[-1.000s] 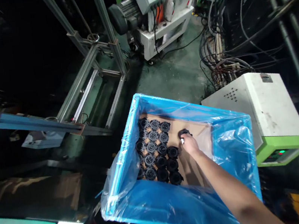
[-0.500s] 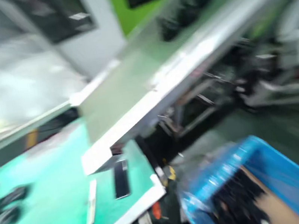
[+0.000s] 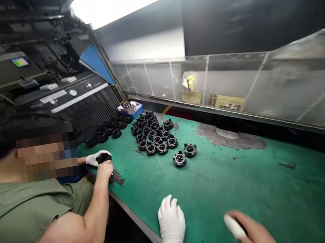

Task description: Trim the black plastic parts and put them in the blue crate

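Two black round parts sit apart below the packed cluster at frame centre, well beyond both hands. Gloved left hand lies flat, fingers released, on the green bench; bare right hand half-curled, empty. A hasty reach could scatter the cluster.

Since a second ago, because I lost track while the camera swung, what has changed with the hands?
The view turned from the blue lined crate to the green bench. The right hand, then down in the crate on a black part, now hovers empty over the bench; the gloved left hand rests flat on it. Nothing from before stays in view.
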{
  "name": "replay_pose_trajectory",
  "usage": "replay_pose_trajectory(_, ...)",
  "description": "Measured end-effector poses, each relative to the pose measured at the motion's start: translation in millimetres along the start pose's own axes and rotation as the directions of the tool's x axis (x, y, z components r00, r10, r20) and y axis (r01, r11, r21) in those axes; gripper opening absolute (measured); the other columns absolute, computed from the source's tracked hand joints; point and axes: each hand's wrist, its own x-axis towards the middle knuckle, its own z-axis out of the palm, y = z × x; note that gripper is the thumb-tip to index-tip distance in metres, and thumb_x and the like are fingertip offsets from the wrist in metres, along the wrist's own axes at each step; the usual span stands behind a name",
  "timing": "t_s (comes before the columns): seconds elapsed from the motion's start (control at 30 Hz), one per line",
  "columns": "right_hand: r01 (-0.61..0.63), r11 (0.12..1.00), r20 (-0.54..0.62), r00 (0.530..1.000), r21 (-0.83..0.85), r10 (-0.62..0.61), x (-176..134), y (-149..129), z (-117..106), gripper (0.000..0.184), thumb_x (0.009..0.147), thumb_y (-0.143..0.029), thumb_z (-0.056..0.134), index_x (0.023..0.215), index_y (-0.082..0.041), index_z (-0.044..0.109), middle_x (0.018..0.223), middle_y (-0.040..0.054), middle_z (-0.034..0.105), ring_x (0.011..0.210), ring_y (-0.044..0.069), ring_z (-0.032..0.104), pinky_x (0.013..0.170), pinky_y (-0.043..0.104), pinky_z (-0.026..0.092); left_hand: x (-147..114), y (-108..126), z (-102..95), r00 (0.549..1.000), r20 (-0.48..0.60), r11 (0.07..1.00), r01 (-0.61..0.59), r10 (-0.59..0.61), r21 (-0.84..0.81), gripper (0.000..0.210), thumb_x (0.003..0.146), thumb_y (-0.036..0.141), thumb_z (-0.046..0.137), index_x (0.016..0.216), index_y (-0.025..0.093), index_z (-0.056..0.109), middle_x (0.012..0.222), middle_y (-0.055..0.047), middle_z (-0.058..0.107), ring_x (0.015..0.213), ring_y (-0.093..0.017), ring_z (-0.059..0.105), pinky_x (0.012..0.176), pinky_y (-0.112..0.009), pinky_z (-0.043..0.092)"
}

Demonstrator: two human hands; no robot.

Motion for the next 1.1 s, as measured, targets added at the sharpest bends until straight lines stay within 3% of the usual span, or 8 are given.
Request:
replay_pose_trajectory(0.2, 0.003, 0.975, 0.122, 0.992, -0.223, 0.025, 222.6, -32.5, 75.7, 0.038, 0.099, -0.029, 0.058, 0.136, -0.021, 0.054, 0.131, 0.0109, 0.059, 0.108, 0.024, 0.063, 0.095, 0.048, 0.052, -6.1, -9.0, 8.7, 0.997, 0.000, 0.996, 0.072, -0.072, -0.049, 0.029, 0.093, 0.017, 0.047, 0.110, 0.022, 0.070, 0.130, -0.008, 0.065, 0.125, -0.030, 0.057, 0.103, -0.048, 0.048)
replay_pose_trajectory(0.3, -0.005, 0.950, 0.174, 0.983, -0.311, 0.062, 281.8, -36.1, 105.5, 0.030, 0.098, -0.034, 0.061, 0.124, -0.020, 0.062, 0.127, 0.0094, 0.062, 0.108, 0.024, 0.063, 0.094, 0.047, 0.053, -5.7, -11.1, 13.8, 0.995, 0.008, 0.992, 0.102, -0.102, -0.072, 0.030, 0.090, 0.016, 0.048, 0.107, 0.025, 0.071, 0.127, -0.006, 0.068, 0.122, -0.030, 0.059, 0.098, -0.046, 0.050)
replay_pose_trajectory(0.4, 0.008, 0.930, 0.208, 0.975, -0.367, 0.074, 303.3, -37.3, 122.8, 0.028, 0.098, -0.034, 0.060, 0.121, -0.019, 0.063, 0.129, 0.0098, 0.062, 0.113, 0.025, 0.061, 0.097, 0.048, 0.052, -5.9, -10.4, 19.3, 0.989, 0.016, 0.985, 0.147, -0.146, -0.090, 0.029, 0.088, 0.016, 0.050, 0.106, 0.026, 0.072, 0.127, -0.005, 0.069, 0.121, -0.029, 0.060, 0.098, -0.047, 0.048)
replay_pose_trajectory(0.6, 0.128, 0.924, 0.392, 0.920, -0.360, 0.025, 308.9, -48.8, 131.7, 0.030, 0.097, -0.034, 0.063, 0.122, -0.018, 0.063, 0.129, 0.0098, 0.062, 0.111, 0.024, 0.063, 0.095, 0.047, 0.054, -4.4, -6.5, 26.0, 0.976, -0.042, 0.973, 0.211, -0.215, -0.097, 0.027, 0.081, 0.015, 0.055, 0.098, 0.025, 0.074, 0.121, -0.003, 0.073, 0.115, -0.027, 0.064, 0.094, -0.045, 0.048)
replay_pose_trajectory(0.7, 0.145, 0.919, 0.393, 0.920, -0.367, 0.012, 305.7, -57.2, 124.6, 0.027, 0.096, -0.034, 0.064, 0.118, -0.017, 0.064, 0.124, 0.0091, 0.064, 0.106, 0.023, 0.064, 0.092, 0.046, 0.055, -2.4, -5.2, 28.6, 0.966, -0.094, 0.969, 0.231, -0.239, -0.087, 0.027, 0.079, 0.012, 0.055, 0.092, 0.024, 0.075, 0.116, -0.003, 0.075, 0.112, -0.027, 0.066, 0.092, -0.044, 0.048)
replay_pose_trajectory(0.8, 0.146, 0.924, 0.349, 0.937, -0.353, -0.015, 290.5, -62.2, 106.6, 0.022, 0.097, -0.031, 0.062, 0.113, -0.017, 0.066, 0.115, 0.0072, 0.066, 0.100, 0.022, 0.065, 0.089, 0.044, 0.055, -1.7, -7.4, 28.9, 0.970, -0.050, 0.971, 0.236, -0.238, -0.043, 0.026, 0.082, 0.012, 0.056, 0.095, 0.024, 0.075, 0.119, -0.003, 0.074, 0.114, -0.027, 0.066, 0.093, -0.045, 0.048)
replay_pose_trajectory(0.97, 0.084, 0.939, 0.181, 0.983, -0.334, -0.023, 206.5, -48.8, 71.0, 0.033, 0.093, -0.015, 0.050, 0.123, -0.022, 0.062, 0.126, 0.0090, 0.062, 0.110, 0.023, 0.062, 0.096, 0.038, 0.049, -2.3, -16.6, 22.3, 0.997, 0.038, 0.997, 0.067, -0.069, 0.038, 0.026, 0.087, 0.019, 0.057, 0.106, 0.024, 0.074, 0.129, -0.006, 0.069, 0.120, -0.030, 0.063, 0.094, -0.045, 0.052)
replay_pose_trajectory(1.1, 0.050, 0.952, 0.158, 0.987, -0.302, -0.001, 133.4, -28.3, 68.6, 0.033, 0.086, -0.011, 0.049, 0.109, -0.023, 0.068, 0.108, 0.0084, 0.067, 0.087, 0.023, 0.069, 0.079, 0.035, 0.055, 1.4, -17.0, 14.2, 1.000, 0.026, 0.991, -0.003, 0.000, 0.134, 0.030, 0.087, 0.018, 0.053, 0.107, 0.023, 0.074, 0.129, -0.009, 0.069, 0.120, -0.031, 0.063, 0.093, -0.047, 0.054)
